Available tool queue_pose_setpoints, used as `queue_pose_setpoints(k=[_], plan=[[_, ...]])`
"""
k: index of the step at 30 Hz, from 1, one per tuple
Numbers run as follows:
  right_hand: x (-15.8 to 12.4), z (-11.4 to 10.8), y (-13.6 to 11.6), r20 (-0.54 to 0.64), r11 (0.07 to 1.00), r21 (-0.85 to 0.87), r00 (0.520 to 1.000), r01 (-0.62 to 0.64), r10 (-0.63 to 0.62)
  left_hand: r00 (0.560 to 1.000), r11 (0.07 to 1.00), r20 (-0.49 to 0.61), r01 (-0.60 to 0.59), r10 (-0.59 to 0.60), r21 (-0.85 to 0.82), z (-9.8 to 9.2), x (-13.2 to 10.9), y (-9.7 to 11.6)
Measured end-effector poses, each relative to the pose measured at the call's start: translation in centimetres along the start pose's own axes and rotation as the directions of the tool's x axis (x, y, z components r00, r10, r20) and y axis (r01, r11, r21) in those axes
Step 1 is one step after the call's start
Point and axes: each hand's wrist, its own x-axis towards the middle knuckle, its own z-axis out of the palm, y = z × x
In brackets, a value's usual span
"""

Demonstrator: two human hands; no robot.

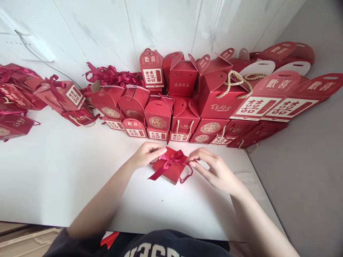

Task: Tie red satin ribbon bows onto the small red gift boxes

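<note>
A small red gift box (171,170) lies on the white table (66,178) in front of me, with a dark red ribbon bow (173,158) on top. My left hand (146,154) rests at the box's left side, fingers pinching the bow's left loop. My right hand (211,167) is at the box's right side, fingertips pinched on the ribbon's right end. A ribbon tail (157,174) hangs off the box to the left.
Many red paper gift boxes with gold print and rope handles (184,103) are stacked along the white wall. More boxes with ribbons (64,96) lie at the left, beside a heap of loose ribbon (109,75). The table's right edge (264,192) meets grey floor.
</note>
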Motion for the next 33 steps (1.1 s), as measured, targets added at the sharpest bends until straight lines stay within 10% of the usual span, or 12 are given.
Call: queue_pose_setpoints(k=[9,19,33], plan=[[6.0,1.5,2.6,0.122,0.992,0.029,0.985,-0.126,0.122,0.990,0.959,-0.080,-0.089,0.114,0.270,0.6,-1.1,0.4],[5.3,1.2,3.8,0.338,0.952,0.267,0.939,-0.152,0.055,0.970,0.876,0.088,-0.241,0.225,0.417,-0.5,-0.9,0.5],[6.1,1.0,5.8,0.457,0.936,0.339,0.887,-0.100,-0.071,0.986,0.939,0.127,-0.141,0.106,0.313,-0.7,-0.5,-0.5]])
